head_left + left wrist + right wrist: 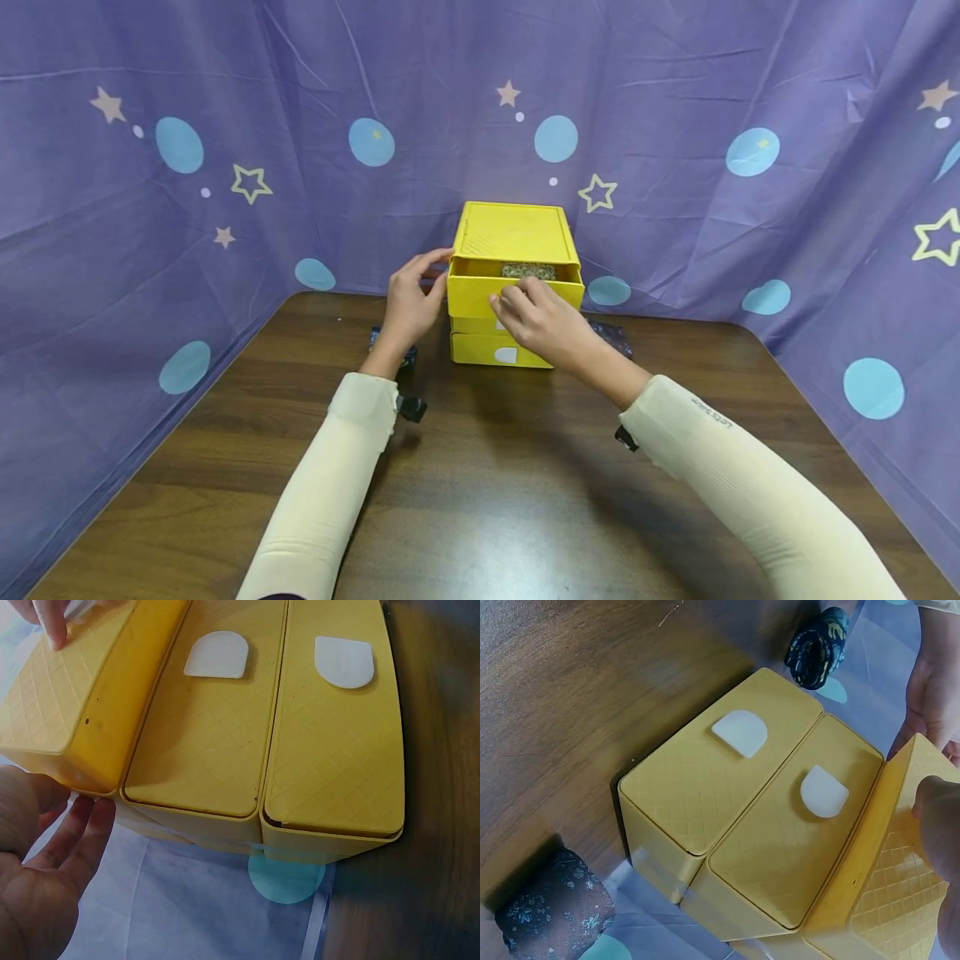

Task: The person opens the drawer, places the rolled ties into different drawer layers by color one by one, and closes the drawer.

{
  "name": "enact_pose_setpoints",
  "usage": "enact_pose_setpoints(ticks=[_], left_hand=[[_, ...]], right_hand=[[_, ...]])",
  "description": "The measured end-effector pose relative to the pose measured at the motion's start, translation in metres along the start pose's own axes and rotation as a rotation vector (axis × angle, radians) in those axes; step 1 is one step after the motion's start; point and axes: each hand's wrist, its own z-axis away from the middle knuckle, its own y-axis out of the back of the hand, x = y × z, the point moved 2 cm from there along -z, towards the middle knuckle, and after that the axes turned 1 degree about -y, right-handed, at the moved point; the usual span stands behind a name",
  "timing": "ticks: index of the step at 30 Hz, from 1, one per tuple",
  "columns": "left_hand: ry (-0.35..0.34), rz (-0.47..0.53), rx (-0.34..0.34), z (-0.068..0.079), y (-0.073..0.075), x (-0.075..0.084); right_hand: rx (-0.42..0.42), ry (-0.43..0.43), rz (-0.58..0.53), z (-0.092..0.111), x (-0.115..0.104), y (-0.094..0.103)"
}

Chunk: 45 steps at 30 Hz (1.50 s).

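Observation:
A small yellow drawer cabinet [517, 232] stands at the back of the table, its top drawer [471, 297] pulled partway out. Inside that drawer lies a speckled greenish-grey block-like thing [528, 271], its lower part hidden by the drawer front. My right hand [542, 321] has its fingers curled at the front of the top drawer and holds it there; the hand covers the drawer's handle. With extended fingers, my left hand [411, 302] touches the cabinet's left side, beside the open drawer. White half-round handles [217, 655] show on the two lower drawers.
A dark patterned rolled cloth [817, 649] lies left of the cabinet, partly behind my left wrist. Another dark patterned item [555, 907] lies to the right. The brown wooden table [450, 500] meets purple curtains [420, 67] behind.

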Motion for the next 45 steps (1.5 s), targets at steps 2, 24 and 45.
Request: enact_pose_setpoints(ticks=[2, 24, 45], left_hand=[[-0.005, -0.002, 0.002, 0.0, 0.0, -0.001], [0.002, -0.005, 0.0, 0.001, -0.001, -0.002], [0.008, -0.006, 0.001, 0.0, 0.0, 0.0]], right_hand=[[-0.002, -0.003, -0.004, -0.001, 0.001, -0.001], [-0.061, -0.014, 0.008, -0.003, 0.007, -0.01], [-0.009, -0.009, 0.036, -0.006, 0.013, -0.027]])
